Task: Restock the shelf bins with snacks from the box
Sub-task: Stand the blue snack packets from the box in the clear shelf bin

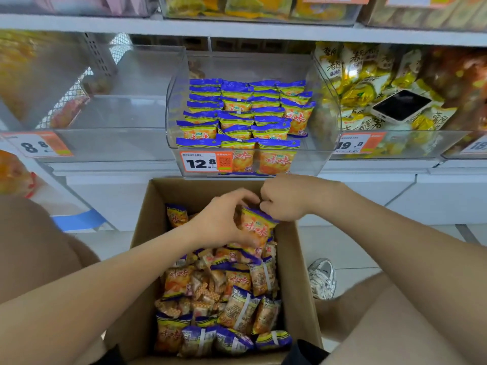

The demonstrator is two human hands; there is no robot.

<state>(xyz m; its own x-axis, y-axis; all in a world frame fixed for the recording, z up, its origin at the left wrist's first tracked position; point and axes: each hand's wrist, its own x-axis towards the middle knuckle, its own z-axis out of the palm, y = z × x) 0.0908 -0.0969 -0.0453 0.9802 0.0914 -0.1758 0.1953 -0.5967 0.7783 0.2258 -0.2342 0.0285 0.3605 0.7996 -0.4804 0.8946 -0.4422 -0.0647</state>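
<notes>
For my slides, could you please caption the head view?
Left hand and right hand grip a snack packet over the cardboard box, below the shelf bin.

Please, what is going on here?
A person works over an open brown cardboard box full of small orange-and-purple snack packets. The left hand grips one packet above the box, and the right hand pinches its top edge. The clear plastic shelf bin above already holds rows of the same packets.

A dark-screened phone (402, 106) lying face up on a heap of yellow packets (355, 92) at the right, orange-and-white price tags reading 12.8 (200, 162), 8.8 (37, 146) and 19.8 (355, 144), a silver-white sneaker (322, 279) on the pale tiled floor (355, 248)
</notes>
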